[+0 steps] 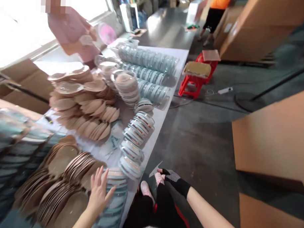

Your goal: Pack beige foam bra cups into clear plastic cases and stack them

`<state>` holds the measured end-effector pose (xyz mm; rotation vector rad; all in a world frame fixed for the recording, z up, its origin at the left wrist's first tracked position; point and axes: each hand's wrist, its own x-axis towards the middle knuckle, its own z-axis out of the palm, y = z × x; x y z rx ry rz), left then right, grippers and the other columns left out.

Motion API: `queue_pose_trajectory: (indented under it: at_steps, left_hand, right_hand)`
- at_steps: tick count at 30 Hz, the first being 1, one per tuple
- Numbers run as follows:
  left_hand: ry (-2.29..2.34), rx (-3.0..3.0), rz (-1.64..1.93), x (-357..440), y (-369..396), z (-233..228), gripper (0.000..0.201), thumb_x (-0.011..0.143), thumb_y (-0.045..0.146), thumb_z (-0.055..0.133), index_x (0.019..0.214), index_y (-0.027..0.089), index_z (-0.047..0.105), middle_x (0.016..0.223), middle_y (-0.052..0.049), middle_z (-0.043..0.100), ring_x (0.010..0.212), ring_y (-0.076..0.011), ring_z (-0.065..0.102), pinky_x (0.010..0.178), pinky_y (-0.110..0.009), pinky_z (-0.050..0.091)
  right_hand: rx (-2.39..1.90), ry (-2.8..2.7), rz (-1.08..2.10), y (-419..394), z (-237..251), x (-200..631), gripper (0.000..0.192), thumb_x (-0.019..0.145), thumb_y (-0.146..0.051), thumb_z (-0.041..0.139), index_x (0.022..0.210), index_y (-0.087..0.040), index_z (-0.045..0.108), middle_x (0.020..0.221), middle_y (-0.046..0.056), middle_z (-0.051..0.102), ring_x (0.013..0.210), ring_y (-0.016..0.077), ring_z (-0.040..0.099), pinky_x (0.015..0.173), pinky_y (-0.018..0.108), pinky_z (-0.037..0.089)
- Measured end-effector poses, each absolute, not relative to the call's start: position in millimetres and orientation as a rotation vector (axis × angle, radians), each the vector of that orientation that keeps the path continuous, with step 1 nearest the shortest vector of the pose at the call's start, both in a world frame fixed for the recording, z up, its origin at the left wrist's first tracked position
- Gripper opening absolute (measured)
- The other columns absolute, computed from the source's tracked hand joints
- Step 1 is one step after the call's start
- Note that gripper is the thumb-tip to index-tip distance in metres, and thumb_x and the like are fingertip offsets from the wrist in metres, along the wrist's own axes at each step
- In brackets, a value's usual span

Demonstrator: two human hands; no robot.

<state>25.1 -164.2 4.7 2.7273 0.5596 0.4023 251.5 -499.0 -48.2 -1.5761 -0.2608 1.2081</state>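
- Head view: left hand [98,192], fingers spread, rests on stacked teal lids [113,199].
- Beside wooden discs [64,187], they look light, slippery; grip by rims.
- Right hand [173,179], gloved, empty, fingers loosely curled.

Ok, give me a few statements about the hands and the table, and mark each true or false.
1. The left hand is spread open over the teal lids. True.
2. The right hand is bare. False: it wears a dark fingerless glove.
3. The right hand is off the table, over the floor. True.
4. The stools are blue. False: they are red.
5. The brown discs sit on the floor. False: they lie heaped on the table.
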Motion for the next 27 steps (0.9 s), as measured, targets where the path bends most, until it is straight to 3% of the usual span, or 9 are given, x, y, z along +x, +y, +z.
queue_pose_trajectory:
  at_steps: [2, 5, 8, 12, 15, 17, 22, 25, 27]
  left_hand:
    - [0.511, 2.508, 0.365, 46, -181, 29, 0.077, 0.081, 0.049, 0.067, 0.154, 0.044, 0.04, 0.16, -0.004, 0.044, 0.15, -0.0419, 0.035, 0.121, -0.071, 0.023]
    - [0.404, 1.968, 0.222, 76, -218, 69, 0.09, 0.074, 0.069, 0.071, 0.151, 0.029, 0.047, 0.164, -0.013, 0.035, 0.157, -0.0397, 0.015, 0.123, -0.064, 0.02]
    - [0.334, 1.312, -0.011, 88, -250, 90, 0.1, 0.064, 0.068, 0.082, 0.15, 0.03, 0.047, 0.162, -0.015, 0.039, 0.148, -0.0391, 0.039, 0.115, -0.055, 0.039]
    - [0.468, 0.785, -0.111, 64, -266, 85, 0.102, 0.058, 0.054, 0.093, 0.146, 0.023, 0.052, 0.142, -0.02, 0.061, 0.116, -0.0331, 0.068, 0.099, -0.045, 0.052]
    - [0.57, 0.602, -0.095, 35, -266, 78, 0.1, 0.056, 0.051, 0.095, 0.142, 0.02, 0.056, 0.125, -0.017, 0.072, 0.096, -0.0261, 0.074, 0.086, -0.038, 0.056]
    - [0.617, 0.549, -0.116, 20, -263, 74, 0.087, 0.056, 0.055, 0.094, 0.128, 0.014, 0.067, 0.111, -0.016, 0.076, 0.085, -0.0227, 0.073, 0.078, -0.033, 0.056]
    - [0.773, 0.542, -0.088, 9, -251, 61, 0.063, 0.051, 0.048, 0.096, 0.096, 0.01, 0.074, 0.086, -0.011, 0.076, 0.071, -0.0184, 0.069, 0.069, -0.029, 0.053]
    - [0.978, 0.529, 0.262, 19, -253, 47, 0.057, 0.047, 0.05, 0.095, 0.082, 0.015, 0.065, 0.072, -0.001, 0.07, 0.066, -0.0142, 0.064, 0.068, -0.027, 0.052]
    - [1.039, 0.534, 0.409, 25, -260, 40, 0.056, 0.05, 0.054, 0.092, 0.077, 0.019, 0.057, 0.068, 0.004, 0.064, 0.064, -0.0126, 0.062, 0.068, -0.027, 0.052]
  right_hand:
    - [-1.497, -0.459, 1.312, -492, 17, 257, 0.06, 0.079, -0.059, 0.067, 0.125, -0.022, 0.073, 0.123, 0.012, 0.072, 0.117, 0.0336, 0.066, 0.106, 0.048, 0.049]
    - [-1.408, -0.84, 1.388, -470, 98, 260, 0.056, 0.085, -0.056, 0.066, 0.129, -0.022, 0.071, 0.13, 0.01, 0.069, 0.125, 0.0303, 0.061, 0.114, 0.047, 0.042]
    - [-1.343, -1.071, 1.365, -439, 134, 253, 0.055, 0.085, -0.055, 0.068, 0.128, -0.02, 0.072, 0.132, 0.011, 0.068, 0.127, 0.0288, 0.06, 0.116, 0.048, 0.039]
    - [-1.367, -1.088, 1.362, -407, 129, 225, 0.053, 0.084, -0.053, 0.07, 0.126, -0.02, 0.072, 0.134, 0.012, 0.067, 0.127, 0.0291, 0.06, 0.114, 0.048, 0.041]
    - [-1.392, -1.044, 1.419, -398, 123, 203, 0.051, 0.085, -0.053, 0.069, 0.126, -0.022, 0.072, 0.134, 0.011, 0.067, 0.124, 0.0293, 0.062, 0.112, 0.048, 0.044]
    - [-1.395, -1.028, 1.432, -397, 121, 191, 0.049, 0.086, -0.053, 0.068, 0.124, -0.022, 0.073, 0.135, 0.011, 0.067, 0.124, 0.0294, 0.062, 0.113, 0.048, 0.044]
    - [-1.515, -0.8, 1.292, -396, 95, 161, 0.056, 0.08, -0.055, 0.074, 0.125, -0.021, 0.071, 0.136, 0.012, 0.066, 0.127, 0.0304, 0.06, 0.115, 0.049, 0.041]
    - [-1.609, -0.405, 1.093, -391, 67, 132, 0.074, 0.078, -0.061, 0.068, 0.141, -0.023, 0.057, 0.139, 0.013, 0.062, 0.12, 0.0285, 0.063, 0.107, 0.049, 0.049]
    - [-1.691, -0.3, 1.065, -385, 53, 114, 0.077, 0.071, -0.061, 0.07, 0.136, -0.02, 0.058, 0.129, 0.013, 0.067, 0.109, 0.0289, 0.067, 0.097, 0.048, 0.053]
